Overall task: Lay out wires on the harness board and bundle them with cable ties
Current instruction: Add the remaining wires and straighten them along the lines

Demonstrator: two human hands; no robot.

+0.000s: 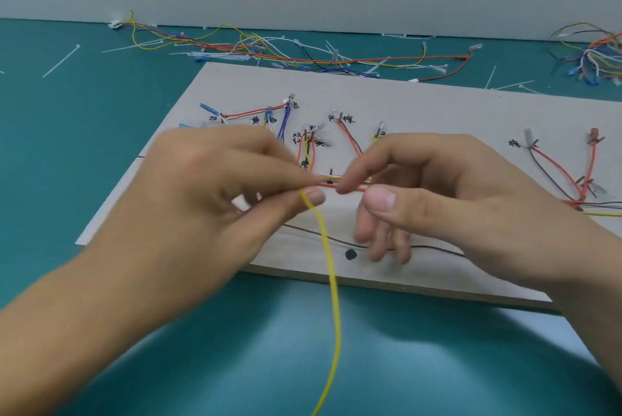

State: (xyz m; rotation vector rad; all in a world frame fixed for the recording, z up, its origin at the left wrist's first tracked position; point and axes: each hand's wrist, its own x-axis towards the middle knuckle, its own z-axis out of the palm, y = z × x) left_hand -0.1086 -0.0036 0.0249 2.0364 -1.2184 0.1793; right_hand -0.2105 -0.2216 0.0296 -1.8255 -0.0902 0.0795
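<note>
Spread across pale flat wooden harness board [420, 106]: routed coloured wires [350, 139] strung among pegs, handwritten black characters beside them, too blurred to read for certain. Left hand [215, 186] at 9 o'clock of board's middle, thumb and forefinger pinching thin yellow wire [332, 281], trailing toward 6 o'clock past board's near edge over teal mat [84, 146]. Right hand [437, 186] at 3 o'clock, fingers loosely curled, thumb and forefinger apart, gripping nothing. At 12 o'clock beyond board: tangled loose wires [303, 60] among scattered white cable ties [61, 60].
</note>
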